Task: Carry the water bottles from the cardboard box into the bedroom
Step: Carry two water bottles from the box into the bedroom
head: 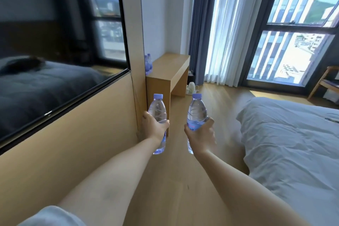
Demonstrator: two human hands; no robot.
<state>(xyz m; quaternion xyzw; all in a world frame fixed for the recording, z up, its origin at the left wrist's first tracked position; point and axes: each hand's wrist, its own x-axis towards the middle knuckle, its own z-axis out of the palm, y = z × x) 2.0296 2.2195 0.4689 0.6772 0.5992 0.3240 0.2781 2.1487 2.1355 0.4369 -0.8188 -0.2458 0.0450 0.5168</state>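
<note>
Head view: two clear plastic water bottles carried upright, one in each hand, over a bedroom's wooden floor.

The left hand (153,127) wraps its fingers round the middle of the left clear plastic bottle with a lilac cap (158,110); the right hand (200,132) grips the second lilac-capped clear bottle (196,111) likewise. Ahead stands a light wooden desk (170,71), with two more small bottles (148,62) at its wall edge. A white rumpled duvet (293,143) lies right, a dark glass panel (60,42) left, sheer white curtains (229,24) beyond.
</note>
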